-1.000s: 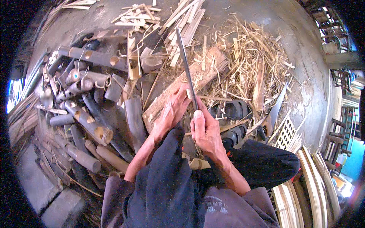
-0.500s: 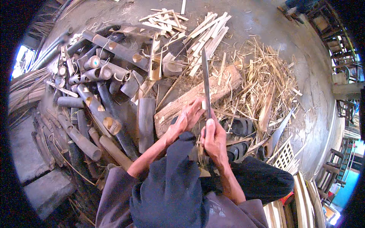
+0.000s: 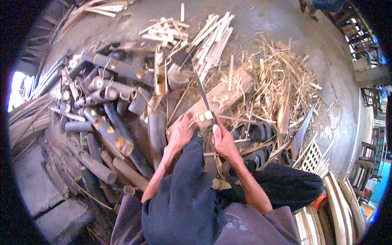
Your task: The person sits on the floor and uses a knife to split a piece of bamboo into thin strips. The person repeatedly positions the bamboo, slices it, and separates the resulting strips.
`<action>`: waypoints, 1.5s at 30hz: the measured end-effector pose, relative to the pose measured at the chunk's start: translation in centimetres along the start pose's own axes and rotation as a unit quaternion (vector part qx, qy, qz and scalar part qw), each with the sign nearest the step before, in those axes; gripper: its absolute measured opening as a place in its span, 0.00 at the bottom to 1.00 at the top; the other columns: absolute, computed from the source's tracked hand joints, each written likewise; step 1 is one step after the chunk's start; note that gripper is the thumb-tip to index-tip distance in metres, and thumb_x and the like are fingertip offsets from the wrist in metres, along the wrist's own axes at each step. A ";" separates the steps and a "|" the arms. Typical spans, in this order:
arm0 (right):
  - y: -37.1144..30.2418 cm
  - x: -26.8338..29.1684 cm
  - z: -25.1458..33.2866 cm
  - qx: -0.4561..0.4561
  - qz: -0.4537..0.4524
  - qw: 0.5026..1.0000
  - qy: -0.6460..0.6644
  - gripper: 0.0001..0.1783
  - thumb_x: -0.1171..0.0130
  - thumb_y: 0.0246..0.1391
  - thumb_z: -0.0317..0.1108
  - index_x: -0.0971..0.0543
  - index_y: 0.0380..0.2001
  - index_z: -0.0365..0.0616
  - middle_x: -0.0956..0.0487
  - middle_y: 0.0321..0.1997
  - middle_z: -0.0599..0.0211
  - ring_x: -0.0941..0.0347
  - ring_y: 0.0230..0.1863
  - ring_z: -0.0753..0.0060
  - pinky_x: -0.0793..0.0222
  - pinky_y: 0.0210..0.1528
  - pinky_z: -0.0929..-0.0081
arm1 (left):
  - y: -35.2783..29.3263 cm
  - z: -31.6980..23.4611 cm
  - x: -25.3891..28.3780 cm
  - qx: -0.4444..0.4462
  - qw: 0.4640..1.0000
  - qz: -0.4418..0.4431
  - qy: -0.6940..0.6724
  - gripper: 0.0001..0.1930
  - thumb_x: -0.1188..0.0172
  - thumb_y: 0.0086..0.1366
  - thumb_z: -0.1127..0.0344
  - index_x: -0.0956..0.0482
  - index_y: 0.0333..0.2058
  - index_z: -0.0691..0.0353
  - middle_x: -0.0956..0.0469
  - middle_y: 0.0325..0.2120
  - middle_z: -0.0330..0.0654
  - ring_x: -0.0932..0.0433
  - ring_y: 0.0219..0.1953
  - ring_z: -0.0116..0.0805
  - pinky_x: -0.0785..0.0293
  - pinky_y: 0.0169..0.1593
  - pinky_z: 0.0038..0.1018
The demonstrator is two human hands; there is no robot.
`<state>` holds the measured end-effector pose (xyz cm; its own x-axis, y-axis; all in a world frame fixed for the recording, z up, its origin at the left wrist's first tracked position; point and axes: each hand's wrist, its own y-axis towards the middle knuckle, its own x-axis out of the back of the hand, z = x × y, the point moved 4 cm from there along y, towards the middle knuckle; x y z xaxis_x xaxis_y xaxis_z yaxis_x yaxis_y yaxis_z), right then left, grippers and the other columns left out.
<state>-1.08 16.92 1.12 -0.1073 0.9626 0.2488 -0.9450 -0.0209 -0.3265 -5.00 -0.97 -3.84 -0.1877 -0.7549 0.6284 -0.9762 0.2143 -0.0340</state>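
My right hand (image 3: 223,142) is closed round the handle of a long-bladed knife (image 3: 201,87), whose blade points away and slightly left above the wooden block (image 3: 241,81). My left hand (image 3: 180,132) is bent over the near end of that block, its fingers closed on a short pale piece of bamboo (image 3: 207,115). The piece's right end meets the blade close to the handle. The fingers partly cover its left end.
Cut dark bamboo tubes (image 3: 110,122) are heaped at the left. Pale split strips (image 3: 212,38) lie beyond the block, and shavings (image 3: 286,77) cover the floor right of it. A saw blade (image 3: 304,122) and a woven lattice piece (image 3: 311,157) are at the right.
Both hands have shifted left and the left hand has drawn away from the knife's handle. The blade, almost upright in the picture before, now leans left. The view has shifted slightly too.
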 end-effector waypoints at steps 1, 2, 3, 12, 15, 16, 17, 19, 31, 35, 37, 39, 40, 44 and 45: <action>1.2 -0.7 -2.1 -0.027 0.009 1.000 -0.011 0.28 0.61 0.66 0.48 0.40 0.66 0.51 0.28 0.22 0.63 0.32 0.23 0.72 0.33 0.30 0.69 | 0.5 0.3 0.4 0.005 1.000 -0.008 0.012 0.19 0.43 0.61 0.69 0.31 0.51 0.66 0.26 0.45 0.56 0.26 0.48 0.56 0.29 0.51 0.40; 1.0 -0.6 -2.2 -0.073 0.019 0.997 0.018 0.29 0.62 0.66 0.50 0.40 0.66 0.51 0.26 0.23 0.61 0.31 0.24 0.68 0.32 0.32 0.66 | 1.0 -1.2 0.9 0.000 1.000 -0.014 -0.023 0.17 0.44 0.61 0.71 0.30 0.49 0.67 0.25 0.43 0.55 0.25 0.47 0.54 0.28 0.50 0.39; 1.3 -0.4 -1.8 -0.075 0.016 0.997 -0.013 0.29 0.62 0.66 0.51 0.40 0.66 0.50 0.24 0.29 0.57 0.28 0.29 0.62 0.31 0.36 0.65 | 1.2 -2.3 1.2 -0.006 0.997 -0.041 -0.059 0.17 0.44 0.61 0.71 0.30 0.49 0.66 0.24 0.42 0.54 0.24 0.46 0.52 0.28 0.49 0.39; 3.5 0.3 -0.9 0.090 0.007 0.992 -0.083 0.32 0.43 0.57 0.47 0.32 0.56 0.34 0.21 0.31 0.58 0.27 0.28 0.72 0.30 0.33 0.70 | 5.9 -8.1 1.6 -0.095 0.993 -0.061 -0.031 0.26 0.34 0.56 0.61 0.32 0.50 0.63 0.29 0.38 0.49 0.28 0.43 0.47 0.32 0.47 0.37; 4.2 2.0 -1.7 0.062 0.002 0.994 -0.090 0.30 0.37 0.50 0.42 0.28 0.52 0.32 0.20 0.38 0.48 0.22 0.35 0.63 0.28 0.40 0.63 | 6.7 -9.4 0.5 -0.103 0.987 -0.120 -0.022 0.20 0.34 0.54 0.63 0.29 0.43 0.64 0.30 0.34 0.47 0.30 0.38 0.46 0.32 0.44 0.37; 4.9 3.2 -2.4 0.067 0.002 0.991 -0.116 0.27 0.37 0.47 0.38 0.26 0.49 0.33 0.20 0.38 0.44 0.22 0.37 0.56 0.28 0.42 0.60 | 8.0 -8.9 -1.6 -0.118 0.987 -0.103 0.017 0.19 0.34 0.54 0.64 0.29 0.42 0.63 0.31 0.33 0.47 0.30 0.38 0.46 0.33 0.44 0.38; 5.2 3.4 -2.1 0.104 -0.012 0.984 -0.146 0.25 0.38 0.45 0.35 0.25 0.47 0.33 0.21 0.39 0.42 0.22 0.38 0.51 0.28 0.42 0.59 | 8.5 -8.4 -2.3 -0.118 0.985 -0.114 -0.057 0.18 0.34 0.53 0.65 0.29 0.40 0.63 0.31 0.32 0.47 0.30 0.38 0.46 0.33 0.44 0.38; 5.8 4.1 -3.1 0.062 0.023 0.980 -0.190 0.26 0.38 0.45 0.35 0.26 0.47 0.32 0.21 0.40 0.41 0.23 0.41 0.46 0.28 0.45 0.59 | 9.1 -8.7 -3.5 -0.115 0.986 -0.102 -0.069 0.17 0.34 0.53 0.66 0.29 0.38 0.62 0.31 0.31 0.46 0.30 0.39 0.47 0.34 0.44 0.39; 7.2 3.3 -8.8 0.127 0.035 0.991 -0.019 0.17 0.45 0.51 0.42 0.26 0.20 0.38 0.29 0.10 0.64 0.32 0.12 0.70 0.39 0.16 0.66 | 8.4 -12.9 -2.8 -0.243 0.954 -0.082 0.153 0.12 0.36 0.53 0.66 0.25 0.36 0.57 0.26 0.33 0.41 0.27 0.41 0.41 0.38 0.45 0.38; 7.4 3.1 -10.4 0.004 0.084 0.996 0.041 0.15 0.42 0.49 0.40 0.24 0.18 0.39 0.30 0.09 0.67 0.32 0.11 0.75 0.38 0.14 0.70 | 10.7 -13.6 -4.1 -0.247 0.968 0.045 -0.003 0.12 0.37 0.52 0.68 0.26 0.35 0.63 0.26 0.31 0.48 0.26 0.36 0.47 0.31 0.40 0.38; 7.9 3.6 -10.4 0.027 0.078 0.996 0.018 0.13 0.41 0.48 0.40 0.23 0.21 0.41 0.29 0.10 0.69 0.33 0.11 0.76 0.38 0.13 0.72 | 12.3 -12.5 -4.8 -0.230 0.970 0.081 -0.013 0.13 0.38 0.52 0.67 0.27 0.35 0.64 0.26 0.31 0.50 0.25 0.36 0.48 0.30 0.41 0.37; 8.2 4.3 -11.3 -0.002 0.078 0.996 0.049 0.10 0.41 0.47 0.38 0.23 0.25 0.43 0.29 0.12 0.71 0.34 0.11 0.77 0.39 0.13 0.74 | 12.8 -12.3 -5.9 -0.271 0.960 0.071 0.018 0.13 0.38 0.52 0.66 0.26 0.35 0.64 0.26 0.32 0.49 0.25 0.36 0.48 0.29 0.41 0.37; 8.3 3.9 -11.5 -0.029 0.089 0.993 0.068 0.08 0.42 0.47 0.38 0.23 0.27 0.44 0.29 0.13 0.73 0.35 0.11 0.79 0.39 0.13 0.75 | 13.2 -11.7 -6.1 -0.277 0.958 0.078 0.007 0.14 0.38 0.52 0.64 0.26 0.36 0.63 0.26 0.32 0.48 0.25 0.36 0.49 0.29 0.41 0.38; 8.5 4.6 -13.1 -0.117 0.076 0.987 0.079 0.09 0.44 0.46 0.35 0.24 0.33 0.46 0.30 0.16 0.76 0.39 0.11 0.80 0.42 0.13 0.76 | 14.1 -11.8 -7.9 -0.273 0.957 0.090 0.020 0.16 0.39 0.53 0.60 0.26 0.38 0.62 0.27 0.32 0.49 0.25 0.37 0.52 0.29 0.41 0.41; 8.3 3.7 -12.8 -0.127 0.080 0.985 0.086 0.10 0.44 0.46 0.35 0.24 0.33 0.47 0.30 0.16 0.76 0.39 0.11 0.80 0.42 0.14 0.76 | 14.2 -10.9 -7.8 -0.267 0.959 0.086 0.024 0.17 0.38 0.52 0.60 0.26 0.37 0.63 0.27 0.31 0.48 0.25 0.35 0.51 0.30 0.40 0.41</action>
<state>-5.33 23.78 -12.30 -0.1740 0.9844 0.0248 -0.8096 -0.1287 -0.5727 -16.24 14.70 -0.76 -0.3238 -0.6532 0.6845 -0.7332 0.6305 0.2548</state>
